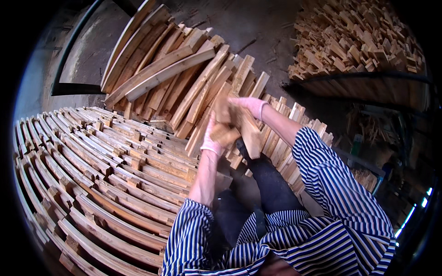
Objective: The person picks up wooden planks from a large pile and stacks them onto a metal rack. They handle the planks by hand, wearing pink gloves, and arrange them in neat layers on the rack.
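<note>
Both my hands wear pink gloves and meet over the loose timber in front of my legs. My left hand [212,135] is closed at the side of a short wooden block [225,135]. From the right, my right hand [248,106] grips the upper part of a wooden board [251,138], which slants down toward my knee. Between the hands, the upper ends of the held pieces are smeared by motion, so how many there are is hard to tell. Some fingers of both hands are hidden behind the wood.
Loose boards [161,76] lie heaped just beyond my hands. To the left spreads a broad stack of slats with small spacer blocks [115,161]. Farther right, a large pile of short offcuts [354,41] sits behind a dark edge. A dark metal frame [69,50] stands far left.
</note>
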Action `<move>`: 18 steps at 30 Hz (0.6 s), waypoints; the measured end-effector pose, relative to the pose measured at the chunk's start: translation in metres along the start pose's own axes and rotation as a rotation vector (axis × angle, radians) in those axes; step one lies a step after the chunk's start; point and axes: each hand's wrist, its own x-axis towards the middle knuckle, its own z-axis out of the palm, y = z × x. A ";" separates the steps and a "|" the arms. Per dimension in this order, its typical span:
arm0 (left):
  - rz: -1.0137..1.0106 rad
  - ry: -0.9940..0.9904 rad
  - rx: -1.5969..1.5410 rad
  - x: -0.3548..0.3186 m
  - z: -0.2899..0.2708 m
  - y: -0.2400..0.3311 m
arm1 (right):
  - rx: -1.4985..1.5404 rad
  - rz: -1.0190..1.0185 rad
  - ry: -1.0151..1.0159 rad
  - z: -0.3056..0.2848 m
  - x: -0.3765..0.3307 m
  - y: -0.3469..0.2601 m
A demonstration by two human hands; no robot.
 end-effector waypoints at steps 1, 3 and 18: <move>0.042 0.159 0.063 0.000 -0.021 -0.006 | -0.176 -0.106 0.046 0.006 -0.017 0.004; -0.053 0.221 -0.241 -0.014 -0.042 -0.025 | -0.460 -0.252 0.103 0.005 -0.047 0.022; 0.877 0.239 0.333 -0.183 0.133 -0.133 | -0.787 -0.679 -0.448 0.174 -0.259 0.045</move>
